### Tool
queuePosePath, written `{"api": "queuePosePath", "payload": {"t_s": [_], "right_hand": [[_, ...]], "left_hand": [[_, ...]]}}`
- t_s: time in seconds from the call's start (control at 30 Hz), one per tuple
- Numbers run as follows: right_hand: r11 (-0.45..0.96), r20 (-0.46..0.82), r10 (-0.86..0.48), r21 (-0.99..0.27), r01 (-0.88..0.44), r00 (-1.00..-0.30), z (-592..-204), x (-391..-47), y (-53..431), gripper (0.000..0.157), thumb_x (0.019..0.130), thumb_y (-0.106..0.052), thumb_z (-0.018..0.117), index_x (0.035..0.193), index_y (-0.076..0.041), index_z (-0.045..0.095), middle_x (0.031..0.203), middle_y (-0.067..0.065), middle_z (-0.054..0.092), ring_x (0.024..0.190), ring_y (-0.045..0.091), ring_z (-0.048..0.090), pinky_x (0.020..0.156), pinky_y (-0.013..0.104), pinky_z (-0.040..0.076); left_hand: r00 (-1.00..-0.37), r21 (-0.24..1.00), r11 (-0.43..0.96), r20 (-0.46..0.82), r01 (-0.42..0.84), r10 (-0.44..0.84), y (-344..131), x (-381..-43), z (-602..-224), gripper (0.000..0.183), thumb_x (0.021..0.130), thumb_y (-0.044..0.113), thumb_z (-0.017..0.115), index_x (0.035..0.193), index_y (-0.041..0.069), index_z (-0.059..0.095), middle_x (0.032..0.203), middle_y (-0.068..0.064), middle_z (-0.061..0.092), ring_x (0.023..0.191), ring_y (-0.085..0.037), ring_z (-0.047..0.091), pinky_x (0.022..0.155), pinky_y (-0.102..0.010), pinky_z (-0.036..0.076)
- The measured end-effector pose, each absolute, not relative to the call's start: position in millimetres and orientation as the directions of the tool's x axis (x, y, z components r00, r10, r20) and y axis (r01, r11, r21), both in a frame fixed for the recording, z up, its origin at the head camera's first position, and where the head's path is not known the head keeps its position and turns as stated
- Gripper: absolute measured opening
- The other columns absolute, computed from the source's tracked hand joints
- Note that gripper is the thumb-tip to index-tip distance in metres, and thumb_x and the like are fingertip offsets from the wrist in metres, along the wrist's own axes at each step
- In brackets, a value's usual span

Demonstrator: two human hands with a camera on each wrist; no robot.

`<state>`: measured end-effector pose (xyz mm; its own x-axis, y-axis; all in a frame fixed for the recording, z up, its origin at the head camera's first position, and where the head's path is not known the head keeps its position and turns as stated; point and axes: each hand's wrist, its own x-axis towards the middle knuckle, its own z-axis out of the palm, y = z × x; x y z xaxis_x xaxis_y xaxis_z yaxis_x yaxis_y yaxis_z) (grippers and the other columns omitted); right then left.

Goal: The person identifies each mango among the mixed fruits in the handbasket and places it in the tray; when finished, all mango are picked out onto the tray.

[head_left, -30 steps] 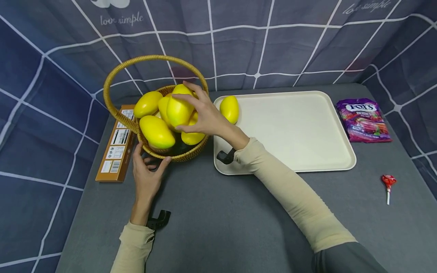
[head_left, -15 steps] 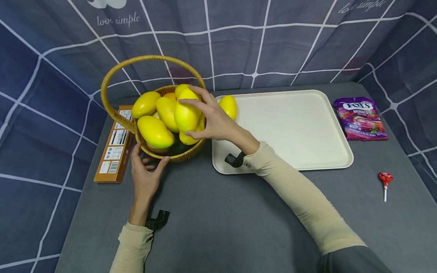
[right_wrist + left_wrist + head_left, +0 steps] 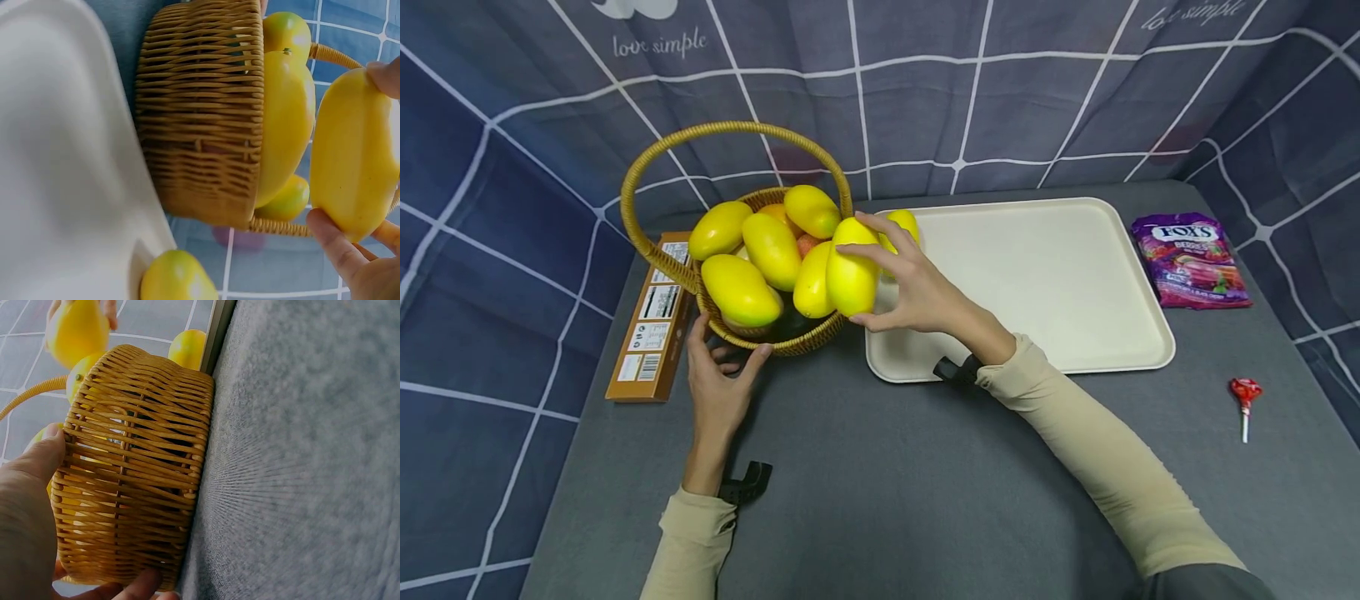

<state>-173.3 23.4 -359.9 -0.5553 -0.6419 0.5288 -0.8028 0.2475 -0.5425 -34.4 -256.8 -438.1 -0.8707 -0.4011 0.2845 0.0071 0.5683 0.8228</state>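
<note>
My right hand (image 3: pixel 921 287) pinches a yellow mango (image 3: pixel 852 271) between thumb and fingertips, raised at the right side of the wicker basket (image 3: pixel 808 343). In the right wrist view the held mango (image 3: pixel 350 156) is apart from the mango (image 3: pixel 284 125) that bulges over the basket's rim. My left hand (image 3: pixel 721 387) holds the basket's near left side; the left wrist view has its thumb (image 3: pixel 47 453) at the rim and fingers lower on the weave. Several more mangoes (image 3: pixel 741 290) fill the basket, with an orange-red fruit (image 3: pixel 806 245) and a dark green one partly hidden among them.
Right of the basket lies a cream tray (image 3: pixel 1022 287), with one mango (image 3: pixel 904 222) at its far left corner, partly behind my right hand. A brown box (image 3: pixel 651 333) lies left of the basket. Farther right are a purple candy bag (image 3: pixel 1191 262) and a red lollipop (image 3: pixel 1245 390).
My right hand has moved right with the mango, from over the middle of the basket to its right edge, uncovering the fruit beneath. My left hand stays on the basket.
</note>
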Motion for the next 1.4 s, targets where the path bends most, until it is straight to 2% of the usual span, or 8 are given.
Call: {"api": "queuePosePath", "payload": {"t_s": [0.17, 0.4, 0.77, 0.97, 1.23, 1.4], "right_hand": [[0.268, 0.514, -0.64, -0.548, -0.793, -0.571, -369, -169, 41, 0.076, 0.066, -0.034, 0.087, 0.134, -0.016, 0.058, 0.154, 0.013, 0.032, 0.143, 0.029, 0.028, 0.11, 0.05, 0.037], [0.322, 0.393, -0.689, -0.586, -0.743, -0.609, -395, -167, 60, 0.076, 0.068, -0.032, 0.084, 0.137, -0.018, 0.055, 0.155, 0.015, 0.029, 0.142, 0.031, 0.029, 0.107, 0.057, 0.038], [0.341, 0.279, -0.724, -0.65, -0.679, -0.631, -417, -165, 74, 0.076, 0.067, -0.029, 0.086, 0.136, -0.018, 0.056, 0.153, 0.015, 0.031, 0.141, 0.03, 0.031, 0.109, 0.05, 0.038], [0.35, 0.242, -0.731, -0.669, -0.656, -0.638, -421, -162, 76, 0.075, 0.068, -0.029, 0.088, 0.135, -0.017, 0.056, 0.154, 0.014, 0.03, 0.141, 0.031, 0.03, 0.109, 0.05, 0.037], [0.376, 0.183, -0.746, -0.678, -0.632, -0.64, -423, -164, 79, 0.086, 0.071, -0.034, 0.088, 0.144, -0.015, 0.047, 0.158, 0.014, 0.026, 0.145, 0.032, 0.025, 0.114, 0.051, 0.031], [0.379, 0.16, -0.764, -0.673, -0.635, -0.625, -425, -165, 79, 0.086, 0.073, -0.034, 0.087, 0.146, -0.015, 0.045, 0.16, 0.014, 0.021, 0.147, 0.032, 0.021, 0.116, 0.052, 0.028]], "left_hand": [[-0.869, 0.823, 0.567, 0.285, 0.006, -0.404, -258, -34, -439, 0.093, 0.081, 0.025, 0.081, 0.155, 0.026, 0.024, 0.154, -0.009, 0.033, 0.106, -0.028, 0.056, 0.075, -0.024, 0.045], [-0.868, 0.824, 0.567, 0.282, 0.001, -0.408, -259, -33, -439, 0.093, 0.081, 0.025, 0.081, 0.155, 0.027, 0.025, 0.153, -0.009, 0.034, 0.104, -0.026, 0.056, 0.076, -0.026, 0.045], [-0.867, 0.819, 0.574, 0.281, -0.007, -0.411, -258, -33, -438, 0.093, 0.081, 0.026, 0.081, 0.155, 0.026, 0.025, 0.154, -0.009, 0.033, 0.104, -0.029, 0.057, 0.075, -0.022, 0.044], [-0.869, 0.821, 0.571, 0.286, 0.005, -0.403, -257, -34, -438, 0.093, 0.081, 0.026, 0.081, 0.155, 0.028, 0.024, 0.154, -0.009, 0.033, 0.104, -0.028, 0.056, 0.076, -0.027, 0.045], [-0.869, 0.821, 0.571, 0.286, 0.005, -0.404, -256, -35, -438, 0.093, 0.081, 0.026, 0.081, 0.155, 0.028, 0.025, 0.154, -0.008, 0.034, 0.104, -0.028, 0.056, 0.076, -0.027, 0.045], [-0.869, 0.822, 0.569, 0.284, 0.004, -0.405, -256, -34, -439, 0.093, 0.081, 0.026, 0.081, 0.155, 0.028, 0.025, 0.153, -0.009, 0.035, 0.104, -0.027, 0.057, 0.075, -0.026, 0.045]]}}
